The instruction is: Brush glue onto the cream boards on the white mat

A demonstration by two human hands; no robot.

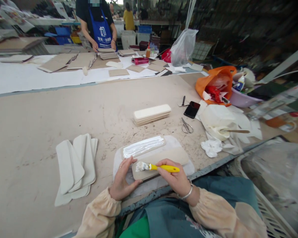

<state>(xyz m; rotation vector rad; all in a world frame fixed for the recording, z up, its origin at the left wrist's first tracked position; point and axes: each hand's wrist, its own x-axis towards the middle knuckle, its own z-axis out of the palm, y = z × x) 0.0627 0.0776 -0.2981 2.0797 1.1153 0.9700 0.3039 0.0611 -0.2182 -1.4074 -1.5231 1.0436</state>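
In my right hand (172, 175) is a yellow-handled brush (165, 168), gripped by its handle. Its bristles, loaded with white paste, rest on the left end of a long beige board (161, 162) with rounded corners. My left hand (124, 180) spans that same end, thumb at the near edge and fingers at the far edge. Just beyond lies a second strip (144, 147), streaked with glossy white paste. Both lie on a whitish sheet (118, 162) near the table's front edge.
Loose off-white strips (75, 165) lie fanned at left; a neat stack (152, 114) stands farther back. Scissors (187, 126), a phone (192, 109), a white container (217, 120) with a stick and an orange bag (216, 84) are at right. A co-worker (99, 26) handles boards across the table.
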